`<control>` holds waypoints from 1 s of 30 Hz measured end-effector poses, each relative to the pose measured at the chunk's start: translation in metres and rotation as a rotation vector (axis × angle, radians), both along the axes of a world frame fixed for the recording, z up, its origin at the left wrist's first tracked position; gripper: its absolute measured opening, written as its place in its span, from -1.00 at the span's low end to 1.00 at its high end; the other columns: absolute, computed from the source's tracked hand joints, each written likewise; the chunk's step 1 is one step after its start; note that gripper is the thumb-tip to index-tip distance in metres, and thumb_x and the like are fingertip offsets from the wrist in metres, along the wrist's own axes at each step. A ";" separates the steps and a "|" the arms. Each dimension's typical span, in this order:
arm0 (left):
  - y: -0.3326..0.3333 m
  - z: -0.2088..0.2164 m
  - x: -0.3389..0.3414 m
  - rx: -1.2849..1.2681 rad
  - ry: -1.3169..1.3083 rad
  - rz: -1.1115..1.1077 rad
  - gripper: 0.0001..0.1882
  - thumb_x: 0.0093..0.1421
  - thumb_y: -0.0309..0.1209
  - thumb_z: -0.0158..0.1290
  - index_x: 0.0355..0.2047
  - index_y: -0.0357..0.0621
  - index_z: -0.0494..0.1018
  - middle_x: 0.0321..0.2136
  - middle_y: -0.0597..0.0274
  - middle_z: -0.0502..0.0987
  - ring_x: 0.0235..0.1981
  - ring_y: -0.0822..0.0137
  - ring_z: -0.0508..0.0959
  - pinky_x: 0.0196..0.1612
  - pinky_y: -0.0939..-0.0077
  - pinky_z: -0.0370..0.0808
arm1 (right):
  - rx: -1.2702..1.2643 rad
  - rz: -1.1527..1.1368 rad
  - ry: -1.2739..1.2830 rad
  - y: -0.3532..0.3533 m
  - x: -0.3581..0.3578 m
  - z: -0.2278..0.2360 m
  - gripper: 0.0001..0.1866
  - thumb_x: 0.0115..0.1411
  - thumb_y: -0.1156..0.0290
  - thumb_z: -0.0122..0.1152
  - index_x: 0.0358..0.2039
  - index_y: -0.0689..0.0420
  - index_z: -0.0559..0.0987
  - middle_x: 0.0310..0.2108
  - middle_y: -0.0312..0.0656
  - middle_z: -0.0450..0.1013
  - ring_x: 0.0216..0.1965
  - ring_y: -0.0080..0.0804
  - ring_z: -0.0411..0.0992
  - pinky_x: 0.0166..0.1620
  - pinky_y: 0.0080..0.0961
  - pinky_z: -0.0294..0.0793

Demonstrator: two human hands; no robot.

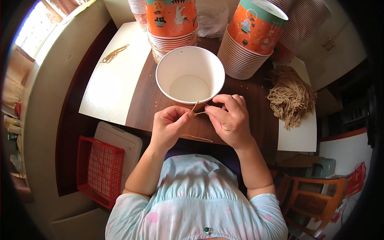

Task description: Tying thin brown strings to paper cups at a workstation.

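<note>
A large white-lined paper bucket (189, 61) stands open end up before me on the brown table, nothing inside it. At its near rim, my left hand (171, 123) pinches a thin tan paper cord (199, 113) between thumb and forefinger. My right hand (231, 121) has the same cord at its thumb and fingertips, just right of the left. A short piece of the cord sticks up against the bucket's rim. Below the hands, a loose length of cord (196, 138) lies along the table's near edge. The bucket's orange outside barely shows behind my fingers.
Nested stacks of orange and green printed buckets (172, 20) (256, 30) stand at the back. A heap of tan cords (292, 98) lies at the right, a small bundle (115, 53) on the white board at left. A red basket (100, 172) and wooden chair (314, 200) flank me.
</note>
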State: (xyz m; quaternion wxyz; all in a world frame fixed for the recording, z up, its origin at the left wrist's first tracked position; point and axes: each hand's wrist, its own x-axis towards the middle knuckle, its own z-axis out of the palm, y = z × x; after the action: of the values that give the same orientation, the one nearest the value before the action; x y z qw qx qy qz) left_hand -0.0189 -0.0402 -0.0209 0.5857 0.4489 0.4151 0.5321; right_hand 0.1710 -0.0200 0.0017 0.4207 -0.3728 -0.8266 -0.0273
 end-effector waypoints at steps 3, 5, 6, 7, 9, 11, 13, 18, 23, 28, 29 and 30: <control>0.000 0.000 -0.001 -0.020 -0.007 -0.008 -0.87 0.21 -0.47 0.12 -0.38 -0.33 0.53 -0.53 0.45 0.50 -0.53 0.71 0.37 -0.50 0.80 0.28 | -0.017 0.004 -0.015 -0.001 -0.001 0.001 -0.77 -0.17 0.55 0.34 -0.41 0.08 0.59 -0.32 -0.30 0.39 -0.37 -0.35 0.33 -0.26 -0.38 0.28; 0.000 -0.001 0.000 -0.015 -0.009 0.002 -0.87 0.21 -0.47 0.12 -0.38 -0.33 0.53 -0.53 0.45 0.50 -0.52 0.71 0.37 -0.50 0.80 0.28 | -0.034 0.015 -0.025 -0.003 -0.003 0.006 -0.76 -0.16 0.54 0.33 -0.39 0.08 0.59 -0.30 -0.30 0.39 -0.36 -0.35 0.33 -0.25 -0.38 0.28; 0.000 -0.001 0.000 -0.010 -0.010 0.009 -0.87 0.21 -0.47 0.12 -0.38 -0.33 0.53 -0.54 0.45 0.50 -0.52 0.71 0.37 -0.50 0.81 0.27 | -0.062 0.031 -0.017 -0.006 -0.006 0.012 -0.76 -0.15 0.52 0.33 -0.38 0.08 0.58 -0.28 -0.29 0.38 -0.34 -0.34 0.33 -0.23 -0.37 0.28; 0.000 -0.002 0.000 -0.010 -0.011 0.011 -0.87 0.21 -0.47 0.12 -0.38 -0.33 0.53 -0.54 0.45 0.50 -0.52 0.71 0.37 -0.50 0.81 0.27 | -0.091 0.047 -0.009 -0.007 -0.008 0.015 -0.75 -0.15 0.51 0.33 -0.36 0.08 0.57 -0.26 -0.28 0.38 -0.33 -0.33 0.32 -0.21 -0.36 0.27; 0.000 -0.001 0.001 -0.009 -0.007 0.010 -0.87 0.21 -0.47 0.11 -0.37 -0.33 0.53 -0.53 0.45 0.50 -0.51 0.71 0.37 -0.49 0.81 0.27 | -0.056 0.070 -0.079 -0.004 -0.008 0.010 -0.76 -0.14 0.50 0.32 -0.37 0.07 0.56 -0.24 -0.27 0.37 -0.30 -0.33 0.32 -0.19 -0.35 0.27; -0.001 0.000 -0.001 -0.012 0.001 -0.002 -0.87 0.21 -0.48 0.10 -0.36 -0.33 0.54 -0.52 0.44 0.51 -0.51 0.71 0.37 -0.49 0.81 0.28 | -0.010 0.077 -0.102 -0.001 -0.009 0.001 -0.78 -0.14 0.51 0.31 -0.40 0.07 0.56 -0.26 -0.28 0.38 -0.31 -0.33 0.32 -0.19 -0.35 0.27; -0.002 0.001 -0.003 -0.014 0.009 -0.005 -0.88 0.22 -0.48 0.10 -0.35 -0.33 0.54 -0.52 0.44 0.51 -0.51 0.70 0.38 -0.49 0.80 0.29 | -0.002 0.080 -0.083 0.002 -0.010 -0.001 -0.79 -0.13 0.52 0.31 -0.40 0.08 0.56 -0.27 -0.28 0.40 -0.33 -0.34 0.33 -0.20 -0.36 0.28; -0.010 0.004 -0.006 0.111 0.047 0.154 -0.89 0.21 -0.52 0.09 -0.34 -0.37 0.53 -0.50 0.38 0.53 -0.47 0.64 0.44 -0.40 0.76 0.38 | 0.031 0.139 0.005 0.005 -0.017 0.001 -0.79 -0.13 0.54 0.31 -0.41 0.10 0.56 -0.27 -0.26 0.44 -0.37 -0.34 0.37 -0.23 -0.39 0.31; -0.017 0.002 -0.017 0.179 0.044 0.188 -0.90 0.20 -0.55 0.08 -0.32 -0.38 0.52 -0.46 0.33 0.55 -0.42 0.60 0.48 -0.34 0.75 0.41 | 0.009 0.267 0.082 0.003 -0.029 0.007 -0.73 -0.17 0.61 0.34 -0.38 0.13 0.56 -0.29 -0.23 0.48 -0.38 -0.31 0.44 -0.28 -0.41 0.44; -0.018 0.005 -0.022 0.103 -0.108 0.051 -0.75 0.19 -0.56 0.06 -0.11 -0.36 0.45 -0.36 0.33 0.56 -0.43 0.64 0.45 -0.37 0.77 0.39 | -0.024 0.327 0.066 0.003 -0.034 0.005 -0.68 -0.20 0.66 0.35 -0.35 0.14 0.55 -0.33 -0.21 0.50 -0.40 -0.28 0.46 -0.30 -0.39 0.48; -0.019 0.008 -0.022 0.102 -0.108 0.055 -0.75 0.19 -0.56 0.06 -0.11 -0.36 0.45 -0.36 0.33 0.56 -0.43 0.64 0.45 -0.37 0.77 0.39 | -0.025 0.329 0.029 0.003 -0.034 0.004 -0.67 -0.18 0.66 0.34 -0.33 0.15 0.55 -0.33 -0.20 0.50 -0.41 -0.28 0.45 -0.31 -0.39 0.47; -0.018 0.010 -0.022 0.074 -0.088 0.018 -0.70 0.18 -0.54 0.08 -0.07 -0.38 0.43 -0.33 0.31 0.56 -0.42 0.64 0.45 -0.38 0.77 0.37 | -0.025 0.328 -0.008 0.004 -0.033 0.004 -0.66 -0.17 0.66 0.32 -0.31 0.16 0.54 -0.34 -0.20 0.49 -0.43 -0.28 0.45 -0.32 -0.40 0.46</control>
State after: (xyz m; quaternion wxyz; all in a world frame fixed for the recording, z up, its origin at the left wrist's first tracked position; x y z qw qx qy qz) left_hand -0.0412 -0.0581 -0.0113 0.5817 0.4424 0.3730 0.5716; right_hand 0.1378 -0.0159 0.0057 0.4113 -0.2381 -0.8784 0.0507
